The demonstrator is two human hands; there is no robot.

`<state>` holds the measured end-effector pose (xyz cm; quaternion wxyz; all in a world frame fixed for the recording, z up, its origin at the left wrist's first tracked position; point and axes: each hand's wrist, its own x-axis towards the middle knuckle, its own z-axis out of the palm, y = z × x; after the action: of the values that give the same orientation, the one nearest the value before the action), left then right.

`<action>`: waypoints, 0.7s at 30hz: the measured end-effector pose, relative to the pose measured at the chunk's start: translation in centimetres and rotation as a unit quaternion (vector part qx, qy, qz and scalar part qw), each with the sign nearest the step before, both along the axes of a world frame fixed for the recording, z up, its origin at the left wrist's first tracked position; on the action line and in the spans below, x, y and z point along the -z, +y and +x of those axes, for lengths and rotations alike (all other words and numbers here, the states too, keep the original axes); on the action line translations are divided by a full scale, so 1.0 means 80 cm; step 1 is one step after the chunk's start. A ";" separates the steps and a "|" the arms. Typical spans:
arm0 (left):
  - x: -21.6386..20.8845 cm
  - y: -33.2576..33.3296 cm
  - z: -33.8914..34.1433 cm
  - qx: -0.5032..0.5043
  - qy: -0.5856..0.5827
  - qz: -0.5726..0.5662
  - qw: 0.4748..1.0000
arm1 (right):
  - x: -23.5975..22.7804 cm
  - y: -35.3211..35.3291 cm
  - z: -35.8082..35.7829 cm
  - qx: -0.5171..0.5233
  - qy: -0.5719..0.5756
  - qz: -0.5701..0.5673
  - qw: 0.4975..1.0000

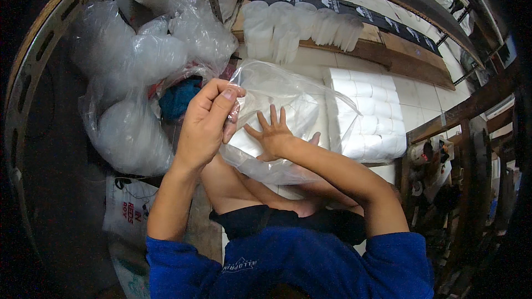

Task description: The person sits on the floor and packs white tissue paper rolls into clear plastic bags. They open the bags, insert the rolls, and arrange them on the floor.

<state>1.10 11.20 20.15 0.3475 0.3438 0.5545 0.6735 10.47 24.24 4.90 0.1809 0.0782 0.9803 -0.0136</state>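
My left hand (213, 112) is closed, pinching the edge of a large clear plastic bag (277, 72) and holding it up. Fingers spread, my right hand (272, 135) lies open over the bag's middle; whether it is inside or on top of the film I cannot tell. Under and beyond it shows something flat and white (303, 112), partly covered by the plastic. Just right of the bag, a block of white rolls or bundles (366, 113) stands in rows on the tiled floor, with part of the bag's film reaching its left side.
Several puffy clear plastic bags (138, 55) are heaped at the left, beside a teal cloth (180, 98). Rows of translucent rounded pieces (277, 30) stand at the back by a wooden board (382, 55). A dark shelf frame (471, 111) borders the right.
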 end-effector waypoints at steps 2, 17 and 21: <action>0.001 0.001 0.000 0.017 0.009 -0.001 1.000 | 0.053 -0.007 -0.004 0.003 0.027 -0.054 0.998; 0.002 -0.006 0.012 0.062 0.030 -0.008 0.998 | 0.074 -0.056 0.034 -0.073 0.154 -0.030 0.985; 0.000 -0.023 0.005 0.029 0.025 -0.034 0.999 | -0.018 -0.025 0.050 -0.092 0.056 -0.270 0.957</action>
<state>1.51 9.36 20.16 0.3642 0.3646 0.5759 0.6347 14.47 22.21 6.32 0.1401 -0.0650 0.9517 -0.2653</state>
